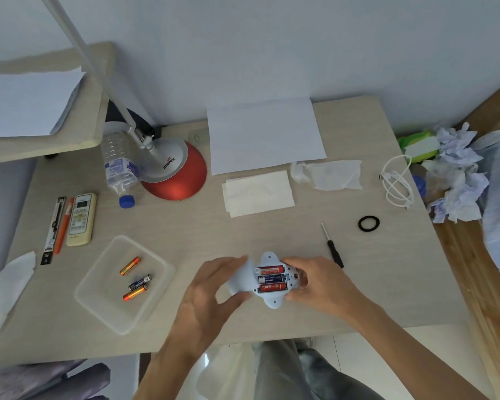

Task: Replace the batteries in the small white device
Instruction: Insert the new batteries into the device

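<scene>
Low in the middle of the frame, I hold the small white device (272, 280) just above the pale wooden desk (243, 232), its back turned up and its battery bay open. Three batteries lie side by side in the bay: a red one (270, 269) at the top, a dark blue one (272, 278) in the middle, another red one (273, 288) at the bottom. My right hand (321, 284) grips the device's right end, fingers curled and pinching it. My left hand (211, 287) holds a white cover piece (241, 277) against the device's left side, thumb above and fingers below, loosely spread around it.

Left of my hands sits a clear plastic tray (98, 295) holding three loose batteries, two orange (130, 265) (134, 293) and one dark (139, 282). Just right of the device lies a small black-handled screwdriver (332, 246), and farther right a black ring (368, 223). Toward the left edge rest a cream remote control (81, 219) and an orange pen (62, 226). In the upper middle are a red-based desk lamp (176, 171), a plastic bottle (117, 166) lying down, white paper sheets (264, 134) and a folded tissue (257, 193). A coiled white cable (397, 180) lies at the right.
</scene>
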